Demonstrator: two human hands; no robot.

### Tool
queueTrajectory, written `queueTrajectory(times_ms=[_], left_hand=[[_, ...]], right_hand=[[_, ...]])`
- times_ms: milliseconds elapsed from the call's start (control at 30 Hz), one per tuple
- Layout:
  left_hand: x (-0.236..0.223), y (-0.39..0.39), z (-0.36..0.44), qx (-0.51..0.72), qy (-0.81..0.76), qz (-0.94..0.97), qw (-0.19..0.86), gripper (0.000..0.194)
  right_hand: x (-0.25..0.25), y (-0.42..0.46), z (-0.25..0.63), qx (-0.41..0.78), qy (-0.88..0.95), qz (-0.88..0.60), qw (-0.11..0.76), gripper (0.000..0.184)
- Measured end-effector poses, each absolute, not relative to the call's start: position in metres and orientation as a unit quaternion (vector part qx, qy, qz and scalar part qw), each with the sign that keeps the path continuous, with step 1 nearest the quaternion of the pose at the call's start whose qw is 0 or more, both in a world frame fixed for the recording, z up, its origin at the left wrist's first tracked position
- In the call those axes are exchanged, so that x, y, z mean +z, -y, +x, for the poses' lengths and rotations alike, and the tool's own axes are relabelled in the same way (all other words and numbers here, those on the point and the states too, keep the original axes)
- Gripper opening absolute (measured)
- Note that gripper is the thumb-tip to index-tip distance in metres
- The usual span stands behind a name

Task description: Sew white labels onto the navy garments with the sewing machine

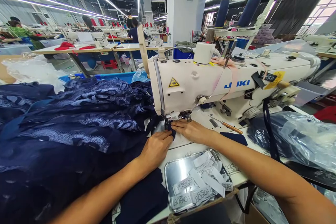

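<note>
Both my hands rest on navy fabric [78, 136] under the needle of a white JUKI sewing machine [210, 84]. My left hand [156, 148] lies on the cloth just left of the presser foot, fingers curled and pressing the edge. My right hand [190, 129] lies flat on the machine bed to the right of the needle, fingers stretched toward the fabric edge and holding it down. The navy lace fabric is heaped in a big pile across the left of the table.
A metal tray [175, 173] holding several white "valege" labels sits near the table's front edge. A wooden-handled tool [231, 127] lies on the bed. Clear plastic bags [301, 136] lie at right. Two thread cones [223, 10] stand behind the machine. Other workers sit at distant tables.
</note>
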State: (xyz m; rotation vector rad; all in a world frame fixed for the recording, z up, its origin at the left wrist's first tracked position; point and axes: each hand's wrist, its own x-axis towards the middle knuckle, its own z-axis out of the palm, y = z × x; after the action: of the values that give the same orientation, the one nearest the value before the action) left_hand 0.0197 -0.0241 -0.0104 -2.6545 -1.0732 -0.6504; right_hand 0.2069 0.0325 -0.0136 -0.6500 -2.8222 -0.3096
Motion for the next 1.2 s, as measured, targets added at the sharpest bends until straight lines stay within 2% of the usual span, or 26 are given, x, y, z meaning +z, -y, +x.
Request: queueTrajectory(times_ms=[467, 867, 1200], left_hand=[[-0.014, 0.022, 0.021, -0.225, 0.377, -0.891, 0.117, 0.022], [-0.015, 0.015, 0.023, -0.182, 0.400, -0.891, 0.112, 0.017], [-0.010, 0.013, 0.025, -0.196, 0.390, -0.890, 0.131, 0.017]], right_hand=[[-0.013, -0.038, 0.205, -0.087, 0.968, -0.214, 0.096, 0.039], [-0.013, -0.043, 0.207, -0.058, 0.966, -0.217, 0.132, 0.039], [-0.012, -0.047, 0.204, -0.046, 0.961, -0.228, 0.150, 0.036]])
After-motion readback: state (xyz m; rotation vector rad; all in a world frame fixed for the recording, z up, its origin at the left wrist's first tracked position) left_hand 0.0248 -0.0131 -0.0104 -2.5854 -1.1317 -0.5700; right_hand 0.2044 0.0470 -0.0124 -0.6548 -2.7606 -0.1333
